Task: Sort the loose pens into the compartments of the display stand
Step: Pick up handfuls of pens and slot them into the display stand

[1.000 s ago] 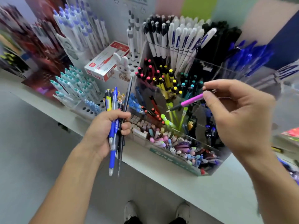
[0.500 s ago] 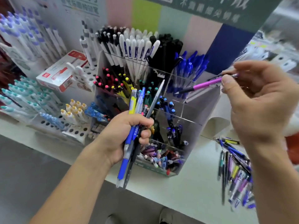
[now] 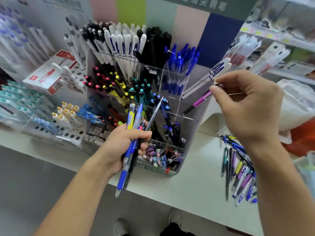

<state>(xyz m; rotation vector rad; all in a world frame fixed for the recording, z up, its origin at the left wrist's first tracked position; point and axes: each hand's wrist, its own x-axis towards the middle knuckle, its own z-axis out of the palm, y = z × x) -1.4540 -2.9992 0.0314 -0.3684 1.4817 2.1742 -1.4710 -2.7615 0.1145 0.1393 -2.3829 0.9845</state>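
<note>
Purple, with a black tip, the pen (image 3: 199, 101) pinched at its top end in the right hand (image 3: 247, 109) has come across from the middle of the display stand (image 3: 185, 150) to its right side within the last second, and now points down over the near-empty right-hand compartment; I judge that to be its slot. The left hand (image 3: 126, 145) still grips a bundle of pens (image 3: 131, 133), blue, yellow and grey. More loose pens (image 3: 238, 169) lie on the counter (image 3: 192, 189) to the right. Chinese characters on the green sign (image 3: 209, 5) above are too blurred to read.
</note>
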